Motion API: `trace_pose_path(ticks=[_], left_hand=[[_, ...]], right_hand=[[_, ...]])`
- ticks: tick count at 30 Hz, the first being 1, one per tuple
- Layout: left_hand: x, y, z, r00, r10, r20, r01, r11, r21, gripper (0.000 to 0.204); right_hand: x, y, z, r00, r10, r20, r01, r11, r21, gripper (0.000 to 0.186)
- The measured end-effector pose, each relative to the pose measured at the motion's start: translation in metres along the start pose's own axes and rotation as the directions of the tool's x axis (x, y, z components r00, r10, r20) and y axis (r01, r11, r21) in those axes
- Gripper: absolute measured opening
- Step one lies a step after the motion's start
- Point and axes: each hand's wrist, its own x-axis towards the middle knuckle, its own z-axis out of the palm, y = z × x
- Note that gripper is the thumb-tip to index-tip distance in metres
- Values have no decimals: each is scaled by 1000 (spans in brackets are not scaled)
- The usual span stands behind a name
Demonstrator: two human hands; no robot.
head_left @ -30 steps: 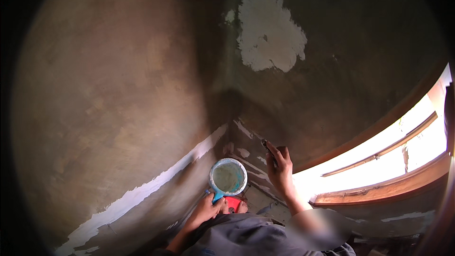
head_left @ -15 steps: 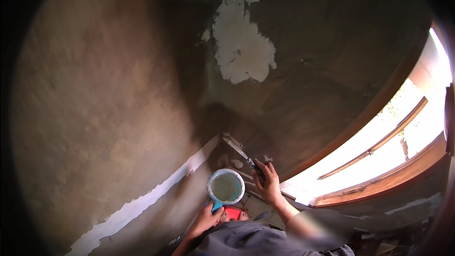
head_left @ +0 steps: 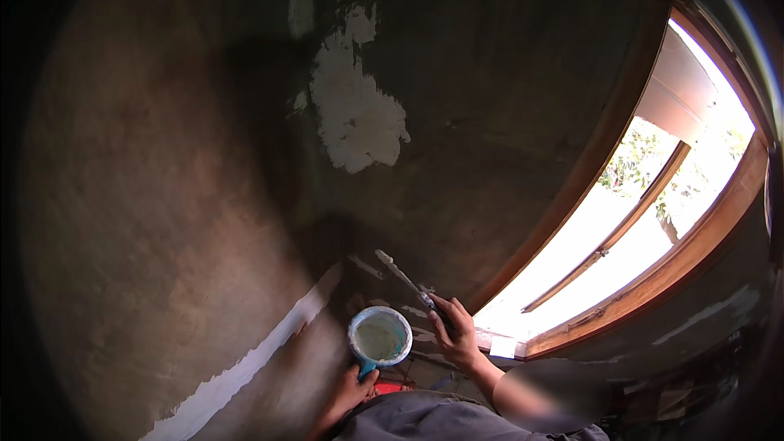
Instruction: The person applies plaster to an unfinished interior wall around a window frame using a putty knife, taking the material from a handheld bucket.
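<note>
Right grip (head_left: 459, 333) closed round a putty knife (head_left: 400, 276), left grip (head_left: 351, 392) closed round the handle (head_left: 367, 371) of a blue pot (head_left: 408, 340).

The right fingers wrap the knife's dark handle, its thin blade slanting up and left to a tip loaded with pale paste; whether that tip touches the wall cannot be told. The pot is held just below and left of the knife, mouth up, rim smeared white, greyish paste (head_left: 378, 337) inside. A bit of something red (head_left: 394, 389) shows under it, beside grey clothing (head_left: 441, 418). Beyond, two brown walls meet in a corner: the left wall (head_left: 155, 180) bears a long pale strip (head_left: 245, 369) low down, the right wall (head_left: 490, 131) a ragged pale patch (head_left: 359, 118). Farther right is a bright wood-framed window (head_left: 653, 310).
</note>
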Motion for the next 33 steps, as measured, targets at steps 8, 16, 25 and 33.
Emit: trace_pose_path(ticks=[8,16,25,33], left_hand=[[3,11,4,999,18,30,-20,997,69,32],[12,-1,7,997,51,59,-56,995,85,32],[24,-22,6,996,54,76,-56,998,26,31],[24,-8,2,995,26,100,-32,998,62,32]], right_hand=[[49,-28,-45,952,-151,-266,153,988,-13,36],[118,-56,-59,915,-30,-401,81,990,111,30],[100,-20,-52,886,5,-463,24,998,56,29],[129,-42,-57,877,-221,-428,223,974,-45,33]])
